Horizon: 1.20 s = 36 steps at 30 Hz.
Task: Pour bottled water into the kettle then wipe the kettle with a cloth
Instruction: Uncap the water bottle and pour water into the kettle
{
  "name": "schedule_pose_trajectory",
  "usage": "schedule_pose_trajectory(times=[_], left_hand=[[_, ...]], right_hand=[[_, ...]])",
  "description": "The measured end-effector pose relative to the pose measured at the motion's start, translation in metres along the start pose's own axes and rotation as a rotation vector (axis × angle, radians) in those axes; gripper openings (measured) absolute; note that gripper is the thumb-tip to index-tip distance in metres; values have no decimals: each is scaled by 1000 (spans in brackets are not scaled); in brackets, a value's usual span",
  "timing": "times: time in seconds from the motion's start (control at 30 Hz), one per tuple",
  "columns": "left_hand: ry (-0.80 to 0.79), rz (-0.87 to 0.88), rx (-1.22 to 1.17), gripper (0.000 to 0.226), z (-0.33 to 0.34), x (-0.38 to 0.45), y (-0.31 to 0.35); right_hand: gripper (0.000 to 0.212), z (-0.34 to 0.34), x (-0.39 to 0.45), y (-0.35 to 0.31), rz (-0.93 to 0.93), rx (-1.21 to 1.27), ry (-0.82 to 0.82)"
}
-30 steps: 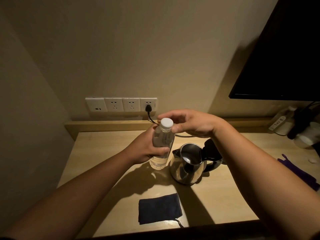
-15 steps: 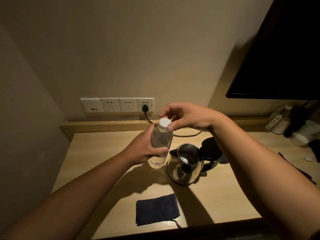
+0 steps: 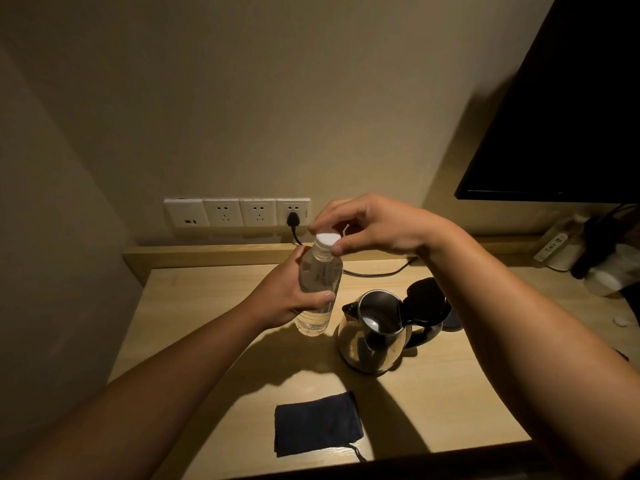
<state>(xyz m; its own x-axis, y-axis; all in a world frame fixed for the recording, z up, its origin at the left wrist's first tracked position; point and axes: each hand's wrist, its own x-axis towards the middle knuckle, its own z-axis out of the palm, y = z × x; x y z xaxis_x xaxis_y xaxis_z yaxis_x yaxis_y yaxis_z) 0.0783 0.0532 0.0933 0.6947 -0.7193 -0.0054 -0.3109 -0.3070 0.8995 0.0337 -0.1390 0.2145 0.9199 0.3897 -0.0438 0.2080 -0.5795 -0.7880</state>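
Note:
My left hand (image 3: 287, 296) grips the middle of a clear water bottle (image 3: 317, 289), held upright above the wooden desk. The fingertips of my right hand (image 3: 374, 226) pinch the bottle's white cap (image 3: 326, 238). To the right of the bottle stands a steel kettle (image 3: 372, 336) with its black lid (image 3: 426, 299) flipped open, spout pointing left. A dark folded cloth (image 3: 317, 424) lies flat near the desk's front edge, apart from both hands.
A row of wall sockets (image 3: 237, 212) sits behind the desk (image 3: 194, 306), with a black plug and cord running toward the kettle. A dark screen (image 3: 561, 116) hangs at upper right. Bottles and clutter (image 3: 588, 258) stand at the far right.
My right hand has closed its fingertips onto the bottle cap. The bottle has risen slightly in my left hand.

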Motion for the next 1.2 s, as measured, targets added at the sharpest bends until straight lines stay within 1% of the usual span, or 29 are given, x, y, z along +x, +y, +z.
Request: schedule_pose_trajectory(times=[0.13,0.23,0.37,0.43,0.47,0.5,0.57,0.6,0.63,0.7,0.83,1.0,1.2], left_hand=[[20,-22,-1,70,-3,-1,-3],[32,-18,13,77,-2,-3,-4],[50,-16,36,77,1,-7,-9],[49,-17,59,73,3,-8,-11],[48,-16,73,71,5,-8,-13],[48,-12,93,69,7,-8,-13],[54,0,143,71,11,-10,-13],[56,3,168,72,13,-10,-13],[55,5,190,73,15,-10,-13],[45,-8,241,76,19,-11,-13],[14,-6,330,76,29,-8,-17],[-25,-21,461,74,40,-4,-21],[-64,-46,565,71,49,2,-27]], right_hand=[[42,-7,-6,1,2,197,86],[45,-5,-17,9,30,419,196],[44,3,-46,29,42,725,394],[39,7,-67,36,87,761,518],[37,10,-78,40,109,701,590],[35,12,-88,43,141,559,666],[33,18,-107,47,232,86,788],[34,22,-117,50,259,-133,807],[38,26,-126,52,274,-284,797],[43,40,-146,58,309,-446,717],[41,83,-182,92,498,-574,478],[39,135,-214,159,746,-510,261],[41,160,-234,201,920,-403,201]])
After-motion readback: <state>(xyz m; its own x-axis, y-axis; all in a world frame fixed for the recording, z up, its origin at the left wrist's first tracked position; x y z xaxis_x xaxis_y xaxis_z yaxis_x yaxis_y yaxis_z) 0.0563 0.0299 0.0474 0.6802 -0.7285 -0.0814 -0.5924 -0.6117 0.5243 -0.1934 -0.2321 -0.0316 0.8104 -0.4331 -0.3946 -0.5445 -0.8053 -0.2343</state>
